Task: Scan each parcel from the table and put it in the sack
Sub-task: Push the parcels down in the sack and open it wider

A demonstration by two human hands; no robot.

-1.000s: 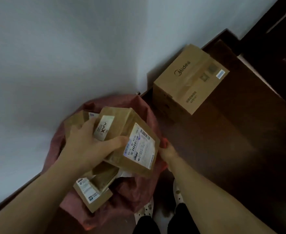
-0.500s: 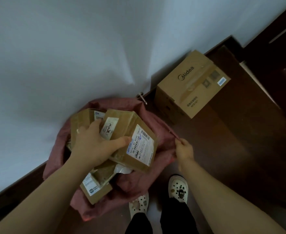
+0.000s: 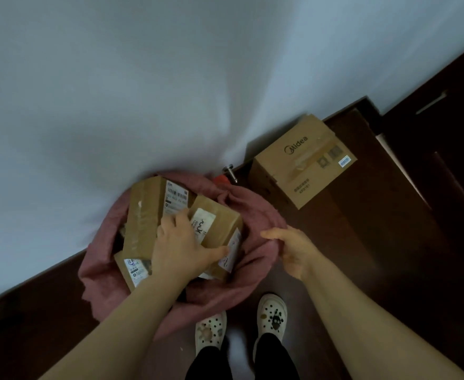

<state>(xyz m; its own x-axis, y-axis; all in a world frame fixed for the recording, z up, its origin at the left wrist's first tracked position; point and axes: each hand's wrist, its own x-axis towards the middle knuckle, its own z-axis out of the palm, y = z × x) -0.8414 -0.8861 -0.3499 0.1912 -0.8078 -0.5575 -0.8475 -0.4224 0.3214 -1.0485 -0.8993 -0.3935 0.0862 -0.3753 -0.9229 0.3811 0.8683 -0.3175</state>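
On my feed the pink sack (image 3: 99,272) sits on the dark floor (image 3: 362,242) at centre left of the frame, pushed against the pale wall (image 3: 170,78) that fills the upper half. At centre right a large carton (image 3: 304,171) printed "Midea" stands on the floor by the same wall, apart from the sack. Between the two, a small metal door stop (image 3: 229,171) sticks out at the foot of the wall. A dark wooden panel (image 3: 444,133) closes off the upper right corner. At bottom centre I see the person's left clog (image 3: 210,331) and right clog (image 3: 272,316), toes just short of the sack's near rim.

The left hand (image 3: 181,250) is down in the sack's mouth, and its forearm crosses the near rim and hides part of what lies inside. Its fingers (image 3: 174,219) spread over the top of the labelled parcel (image 3: 219,215) while the thumb hooks round its right face, so the hand holds that parcel, inside the mouth on the right. The right hand (image 3: 296,250) hovers by the sack's right rim, fingers loose and holding nothing. Whether it brushes the cloth I cannot tell.

I count three parcels in the sack: the held one, a tall parcel (image 3: 145,218) with a barcode label touching it on the left, and a low parcel (image 3: 132,272) beneath at lower left. There is one sack, one carton, one door stop, two clogs and two hands.
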